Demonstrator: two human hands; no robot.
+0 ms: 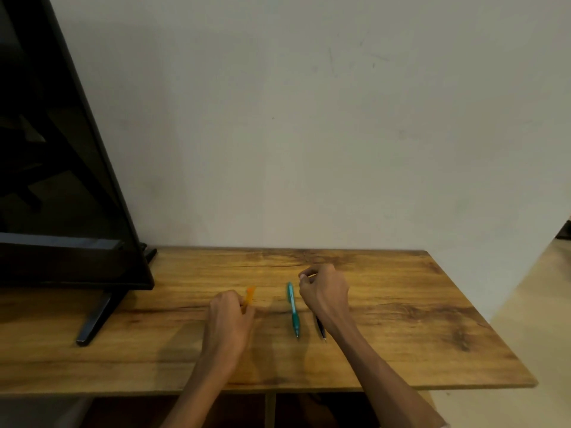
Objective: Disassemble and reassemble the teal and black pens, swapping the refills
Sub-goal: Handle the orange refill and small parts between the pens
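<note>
The slim teal plastic pen point(293, 308) lies flat on the wooden surface point(401, 319), whole, running near to far with its tip toward the near edge. Just to its right, roughly parallel, lies the black pen point(320, 329); only its near end and tip show, the rest hidden under a forearm.

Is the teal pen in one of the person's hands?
No, the teal pen lies whole on the table between the left hand and the right hand, touched by neither.
</note>
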